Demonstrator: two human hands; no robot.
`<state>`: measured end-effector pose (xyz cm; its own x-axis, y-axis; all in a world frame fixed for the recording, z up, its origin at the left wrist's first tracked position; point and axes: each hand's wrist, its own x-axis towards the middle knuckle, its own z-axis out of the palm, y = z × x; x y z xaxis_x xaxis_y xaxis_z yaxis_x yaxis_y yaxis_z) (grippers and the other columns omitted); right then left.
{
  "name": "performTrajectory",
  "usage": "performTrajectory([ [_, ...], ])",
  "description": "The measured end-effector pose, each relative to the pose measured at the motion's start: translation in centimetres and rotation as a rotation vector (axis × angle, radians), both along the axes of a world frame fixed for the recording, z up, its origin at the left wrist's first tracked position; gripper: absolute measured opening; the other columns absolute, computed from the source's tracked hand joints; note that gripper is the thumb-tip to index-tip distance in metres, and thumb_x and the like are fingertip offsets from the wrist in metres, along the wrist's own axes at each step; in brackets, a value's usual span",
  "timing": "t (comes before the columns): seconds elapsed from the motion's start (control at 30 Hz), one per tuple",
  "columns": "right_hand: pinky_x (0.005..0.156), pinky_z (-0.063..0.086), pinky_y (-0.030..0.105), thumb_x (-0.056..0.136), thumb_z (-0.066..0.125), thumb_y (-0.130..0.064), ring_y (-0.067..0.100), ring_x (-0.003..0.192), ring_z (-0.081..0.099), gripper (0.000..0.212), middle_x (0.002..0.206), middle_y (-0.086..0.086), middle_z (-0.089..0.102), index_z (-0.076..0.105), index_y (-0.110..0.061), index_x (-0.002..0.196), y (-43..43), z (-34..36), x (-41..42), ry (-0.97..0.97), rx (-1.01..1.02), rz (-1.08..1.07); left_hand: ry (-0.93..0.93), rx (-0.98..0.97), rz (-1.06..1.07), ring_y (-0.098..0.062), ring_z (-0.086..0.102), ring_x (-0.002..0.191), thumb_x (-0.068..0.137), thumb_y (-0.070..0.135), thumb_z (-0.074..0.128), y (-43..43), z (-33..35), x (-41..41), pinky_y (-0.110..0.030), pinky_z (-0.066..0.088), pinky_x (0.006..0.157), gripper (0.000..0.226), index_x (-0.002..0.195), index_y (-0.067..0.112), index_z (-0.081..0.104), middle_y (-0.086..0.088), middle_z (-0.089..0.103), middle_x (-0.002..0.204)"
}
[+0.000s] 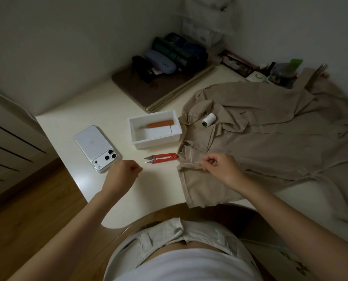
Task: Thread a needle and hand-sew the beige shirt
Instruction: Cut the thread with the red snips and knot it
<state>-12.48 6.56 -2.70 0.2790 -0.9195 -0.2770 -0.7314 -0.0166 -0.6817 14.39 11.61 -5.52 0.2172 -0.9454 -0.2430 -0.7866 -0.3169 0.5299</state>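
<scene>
The beige shirt (pixel 270 138) lies spread over the right half of the white table (pixel 100 110). A white thread spool (pixel 208 119) rests on its collar area. My right hand (pixel 219 166) hovers over the shirt's lower edge and pinches a white thread (pixel 190 163) that runs left from its fingertips. My left hand (pixel 122 175) is over the bare table to the left, fingers curled with thumb and fingertips pinched together; whether a needle sits between them is too small to tell. Red thread snips (pixel 162 158) lie between my hands.
A white plastic box (pixel 155 132) holds an orange-handled tool (pixel 158 124). A white phone (pixel 97 148) lies face down at the left. A brown laptop (pixel 148 88) with cases on it sits at the back. Small clutter lines the far right wall. The table's front edge curves near my body.
</scene>
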Motion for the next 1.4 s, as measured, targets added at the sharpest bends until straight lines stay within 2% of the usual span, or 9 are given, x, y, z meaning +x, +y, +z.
performTrajectory([
  [0.17, 0.065, 0.045, 0.018, 0.092, 0.058, -0.026, 0.004, 0.07, 0.058, 0.013, 0.079, -0.006, 0.064, 0.067, -0.017, 0.092, 1.1, 0.3, 2.7, -0.023, -0.034, 0.081, 0.055, -0.084, -0.191, -0.03, 0.059, 0.099, 0.081, -0.007, 0.056, 0.4, 1.0, -1.8, -0.024, 0.042, 0.085, 0.058, 0.135, 0.011, 0.049, -0.008, 0.056, 0.125],
  [0.37, 0.072, 0.05, 0.023, 0.094, 0.056, -0.026, 0.004, 0.073, 0.059, 0.014, 0.084, -0.006, 0.066, 0.067, -0.018, 0.099, 1.9, 1.0, 5.7, -0.08, -0.067, 0.136, 0.553, -0.044, -0.316, -0.002, 0.061, 0.063, 0.093, 0.012, 0.058, -0.2, 3.3, -6.0, -0.019, 0.051, 0.064, 0.027, 0.119, 0.012, 0.061, 0.002, 0.067, 0.091],
  [0.7, 0.062, 0.041, 0.013, 0.093, 0.058, -0.023, -0.001, 0.065, 0.052, 0.012, 0.075, -0.008, 0.061, 0.066, -0.016, 0.088, 0.8, 0.2, 1.5, 0.076, -0.029, 0.072, 0.264, -0.084, -0.033, -0.001, 0.056, 0.047, 0.091, 0.004, 0.058, 0.0, 1.2, -0.5, -0.008, 0.043, 0.052, 0.014, 0.09, 0.005, 0.072, 0.002, 0.061, 0.065],
  [0.93, 0.063, 0.046, 0.025, 0.095, 0.055, -0.024, 0.014, 0.069, 0.059, 0.015, 0.071, -0.004, 0.06, 0.065, -0.014, 0.089, -0.2, -0.6, -0.5, 0.223, -0.07, -0.001, -0.115, 0.092, -0.03, -0.026, 0.046, 0.07, 0.086, 0.002, 0.046, 0.2, -1.9, 3.5, -0.029, 0.042, 0.067, 0.012, 0.074, 0.0, 0.046, -0.005, 0.057, 0.08],
  [0.97, 0.061, 0.044, 0.022, 0.095, 0.055, -0.024, 0.011, 0.069, 0.058, 0.015, 0.071, -0.007, 0.058, 0.065, -0.014, 0.09, -0.1, -0.5, 0.0, 0.219, -0.082, 0.012, -0.218, 0.135, -0.061, -0.029, 0.05, 0.077, 0.084, 0.0, 0.046, 0.4, -1.9, 3.2, -0.032, 0.044, 0.069, 0.03, 0.085, 0.023, 0.066, -0.007, 0.06, 0.09],
  [1.0, 0.062, 0.044, 0.021, 0.095, 0.054, -0.024, 0.01, 0.069, 0.058, 0.016, 0.072, -0.007, 0.059, 0.065, -0.014, 0.091, 0.1, -0.3, 0.6, 0.207, -0.087, 0.03, -0.27, 0.146, -0.113, -0.031, 0.055, 0.091, 0.085, -0.003, 0.047, 0.4, -1.9, 2.9, -0.034, 0.047, 0.076, 0.03, 0.101, 0.008, 0.07, -0.007, 0.061, 0.105],
  [1.13, 0.057, 0.04, 0.015, 0.095, 0.054, -0.027, 0.003, 0.065, 0.055, 0.014, 0.074, -0.01, 0.059, 0.063, -0.019, 0.09, 1.2, 0.7, 3.9, 0.112, -0.085, 0.117, 0.031, -0.179, -0.206, -0.024, 0.06, 0.104, 0.087, -0.007, 0.051, 0.3, 0.0, -0.9, -0.022, 0.043, 0.089, 0.048, 0.132, 0.01, 0.054, -0.006, 0.055, 0.131],
  [1.27, 0.067, 0.045, 0.017, 0.095, 0.054, -0.024, 0.004, 0.073, 0.058, 0.012, 0.081, -0.011, 0.06, 0.065, -0.019, 0.099, 1.9, 1.2, 6.6, 0.024, -0.114, 0.182, 0.554, -0.056, -0.243, -0.004, 0.062, 0.068, 0.096, 0.012, 0.052, -0.1, 2.8, -4.9, -0.017, 0.048, 0.064, 0.036, 0.132, 0.016, 0.051, 0.001, 0.065, 0.111],
  [1.4, 0.063, 0.042, 0.015, 0.095, 0.054, -0.026, -0.003, 0.067, 0.052, 0.012, 0.076, -0.015, 0.057, 0.065, -0.021, 0.095, 1.7, 1.3, 6.8, 0.016, -0.15, 0.176, 0.473, -0.061, -0.273, 0.0, 0.056, 0.059, 0.097, 0.016, 0.053, -0.3, 2.9, -4.4, -0.013, 0.045, 0.063, 0.02, 0.109, 0.012, 0.068, 0.007, 0.06, 0.074],
])
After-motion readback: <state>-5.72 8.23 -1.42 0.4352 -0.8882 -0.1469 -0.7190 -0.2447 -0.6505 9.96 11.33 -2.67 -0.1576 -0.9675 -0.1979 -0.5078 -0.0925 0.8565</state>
